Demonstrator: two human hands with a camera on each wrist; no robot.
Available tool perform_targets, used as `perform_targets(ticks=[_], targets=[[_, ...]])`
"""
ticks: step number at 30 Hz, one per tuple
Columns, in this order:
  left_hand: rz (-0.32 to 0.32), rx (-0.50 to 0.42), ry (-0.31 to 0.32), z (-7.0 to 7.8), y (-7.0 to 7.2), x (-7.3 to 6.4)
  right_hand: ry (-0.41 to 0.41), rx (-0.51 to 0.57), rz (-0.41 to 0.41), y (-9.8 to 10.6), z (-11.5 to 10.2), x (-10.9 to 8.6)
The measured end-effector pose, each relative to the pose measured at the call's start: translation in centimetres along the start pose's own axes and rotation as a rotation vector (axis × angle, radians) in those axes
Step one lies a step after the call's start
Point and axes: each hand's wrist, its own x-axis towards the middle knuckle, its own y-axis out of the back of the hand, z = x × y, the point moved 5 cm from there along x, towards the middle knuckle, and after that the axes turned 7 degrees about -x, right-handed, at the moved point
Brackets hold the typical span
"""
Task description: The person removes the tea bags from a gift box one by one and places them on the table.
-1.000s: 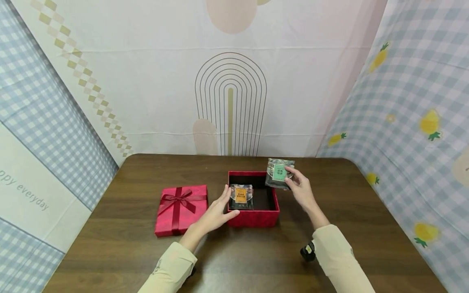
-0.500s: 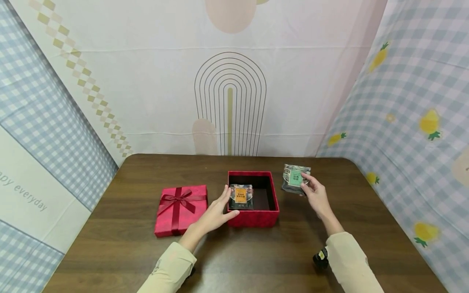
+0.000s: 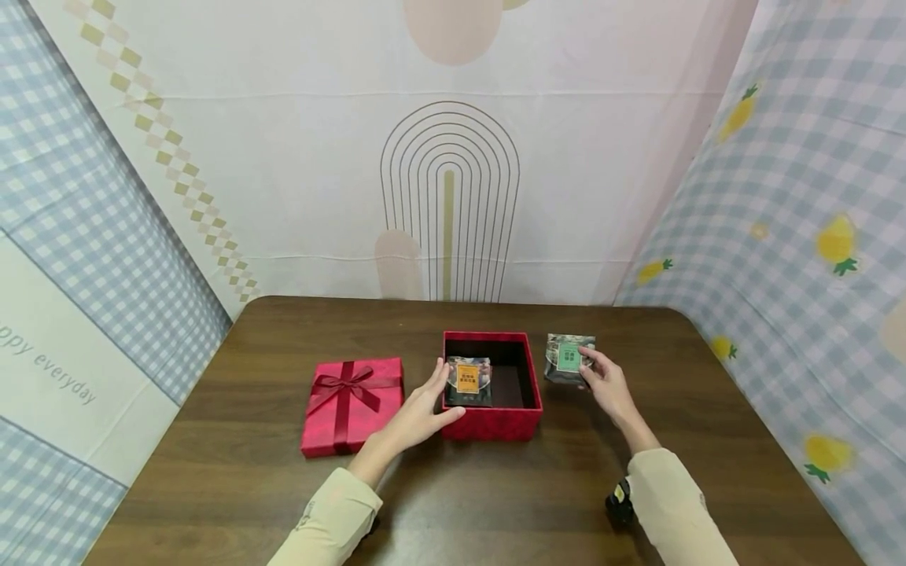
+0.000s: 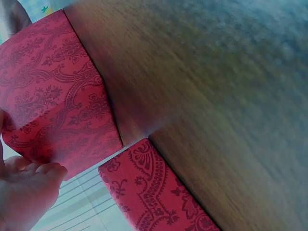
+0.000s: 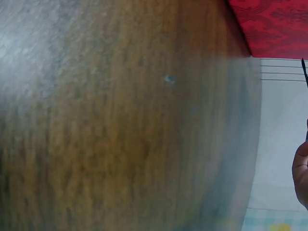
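Note:
A red gift box stands uncovered on the table, its inside dark. Leaning in its left half is a dark packet with an orange label. My left hand rests against the box's left front corner, fingers extended along the side and thumb at the front; in the left wrist view its fingers touch the patterned wall. To the right of the box, my right hand pinches the right edge of a dark packet with a green label. Whether that packet touches the table I cannot tell.
Left of the box lies its red lid with a dark red ribbon bow. The brown wooden table ends at a printed cloth backdrop. Checked cloths hang on both sides.
My right hand has carried the green-labelled packet from above the box's right rim to the right, then lowered it toward the table. The left hand has stayed on the box.

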Motion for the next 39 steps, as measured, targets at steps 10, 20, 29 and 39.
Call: perform_targets(ticks=[10, 20, 29, 39], targets=[[0.005, -0.007, 0.009, -0.1, 0.0, -0.1, 0.058, -0.196, -0.124, -1.8, 0.9, 1.0], [-0.001, -0.006, -0.006, -0.2, -0.2, 0.1, 0.098, -0.546, -0.145, -1.9, 2.2, 1.7], [-0.002, -0.008, 0.001, -0.3, -0.2, 0.2, 0.102, -0.622, -0.121, -1.6, 2.5, 1.9], [-0.006, -0.005, 0.006, -0.2, -0.1, 0.1, 0.149, -0.653, -0.114, -2.1, 2.7, 1.8]])
